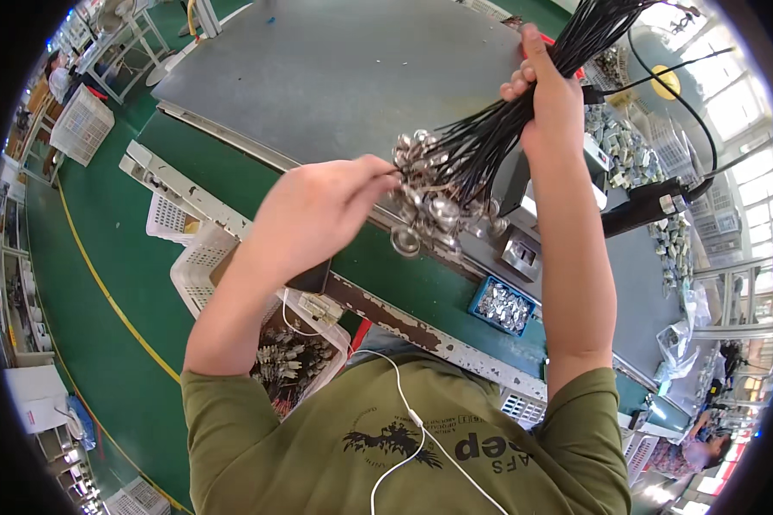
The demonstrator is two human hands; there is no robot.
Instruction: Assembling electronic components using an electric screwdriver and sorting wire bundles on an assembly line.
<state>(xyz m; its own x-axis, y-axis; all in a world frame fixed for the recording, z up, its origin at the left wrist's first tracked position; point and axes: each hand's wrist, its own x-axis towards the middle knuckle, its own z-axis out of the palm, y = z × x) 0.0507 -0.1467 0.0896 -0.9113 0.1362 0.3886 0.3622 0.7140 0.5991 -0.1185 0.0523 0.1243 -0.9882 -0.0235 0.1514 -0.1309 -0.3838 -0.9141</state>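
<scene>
A thick bundle of thin black wires [507,129] hangs in front of me, with shiny round metal end pieces [438,210] clustered at its lower end. My right hand [554,99] is closed around the upper part of the bundle, and the wires also stick out above the fist. Beside the metal ends, my left hand [318,206] is closed in a pinch. Its fingertips touch the left edge of the cluster; what exactly lies between them is too small to make out.
Below the bundle lies a grey worktop [335,77]. A blue tray [502,305] of small metal parts stands near a small metal fixture [520,253]. Many metal parts [614,146] are heaped at right. A crate of parts [292,360] sits by my left elbow. A black cable [678,99] loops at right.
</scene>
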